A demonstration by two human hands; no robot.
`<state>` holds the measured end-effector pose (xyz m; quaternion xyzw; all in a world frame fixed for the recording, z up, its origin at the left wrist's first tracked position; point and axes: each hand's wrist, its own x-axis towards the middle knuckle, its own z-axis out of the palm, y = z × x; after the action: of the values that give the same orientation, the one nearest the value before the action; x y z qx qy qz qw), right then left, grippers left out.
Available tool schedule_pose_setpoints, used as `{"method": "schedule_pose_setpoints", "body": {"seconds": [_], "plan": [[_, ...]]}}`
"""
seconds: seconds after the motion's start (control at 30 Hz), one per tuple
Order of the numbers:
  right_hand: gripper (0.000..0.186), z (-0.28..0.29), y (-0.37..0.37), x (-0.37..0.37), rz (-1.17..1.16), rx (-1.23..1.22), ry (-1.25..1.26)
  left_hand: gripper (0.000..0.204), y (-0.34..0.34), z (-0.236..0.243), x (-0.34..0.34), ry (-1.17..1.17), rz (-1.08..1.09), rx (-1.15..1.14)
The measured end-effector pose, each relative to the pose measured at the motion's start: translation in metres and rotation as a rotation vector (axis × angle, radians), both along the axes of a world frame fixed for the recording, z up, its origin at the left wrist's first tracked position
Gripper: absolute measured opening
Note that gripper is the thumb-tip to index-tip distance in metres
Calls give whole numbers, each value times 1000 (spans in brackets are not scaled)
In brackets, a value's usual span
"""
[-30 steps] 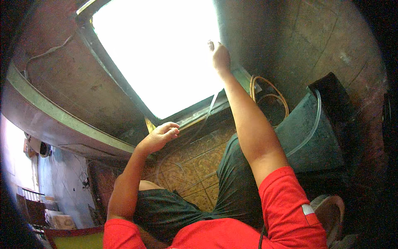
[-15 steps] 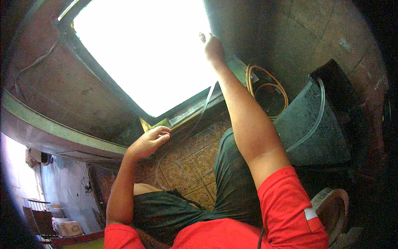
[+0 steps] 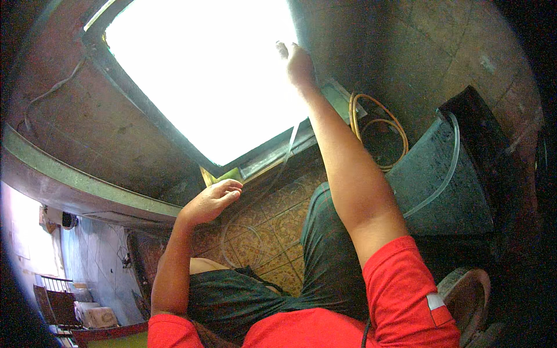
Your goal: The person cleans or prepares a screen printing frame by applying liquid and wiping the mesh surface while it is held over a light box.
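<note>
A glaring white lit panel (image 3: 197,75) in a dark frame fills the upper middle. Over its right part my right hand (image 3: 299,62) is raised with fingers closed; the glare hides what they hold, if anything. Below that forearm a pale translucent tube (image 3: 291,142) crosses the frame's lower edge and hangs in loops to the floor. My left hand (image 3: 213,200) is just below the frame's lower corner, fingers loosely bent and holding nothing. Beside it is a small green and yellow piece (image 3: 231,175) at that corner.
An orange hose (image 3: 400,130) lies coiled right of my right forearm. Farther right stands a dark bluish tub (image 3: 444,185) with a clear hose (image 3: 455,139) over its rim. A curved ledge (image 3: 87,180) runs along the left. Patterned tiles (image 3: 278,226) cover the floor.
My right hand has moved slightly upward over the bright panel. The view has shifted a little; my left hand stays near the frame's lower corner.
</note>
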<state>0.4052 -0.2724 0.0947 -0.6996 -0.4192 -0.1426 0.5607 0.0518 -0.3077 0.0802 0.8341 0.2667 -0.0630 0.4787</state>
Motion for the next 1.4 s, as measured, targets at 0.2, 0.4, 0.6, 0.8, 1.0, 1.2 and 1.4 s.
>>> {"method": "schedule_pose_setpoints", "body": {"seconds": [0.2, 0.4, 0.6, 0.8, 1.0, 1.2, 1.4], "plan": [[42, 22, -13, -5, 25, 76, 55, 35, -3, -1, 3, -18, -12, 8], [39, 14, -9, -2, 24, 69, 97, 35, -5, 4, 1, 3, -7, 22], [36, -2, -25, 2, 69, -46, 137, 35, -4, 6, -1, 16, 13, 53], [36, 0, -37, -9, 103, -169, 112, 34, -2, 8, -3, 1, -31, 103], [35, 3, -44, -13, 93, -292, 139, 34, -4, 9, 0, 25, -4, 83], [37, -7, -41, -12, 110, -221, 116, 34, -3, 9, -1, 13, -11, 81], [37, -15, -35, -6, 106, -319, 89, 34, -3, 10, -2, 12, -13, 72]]}}
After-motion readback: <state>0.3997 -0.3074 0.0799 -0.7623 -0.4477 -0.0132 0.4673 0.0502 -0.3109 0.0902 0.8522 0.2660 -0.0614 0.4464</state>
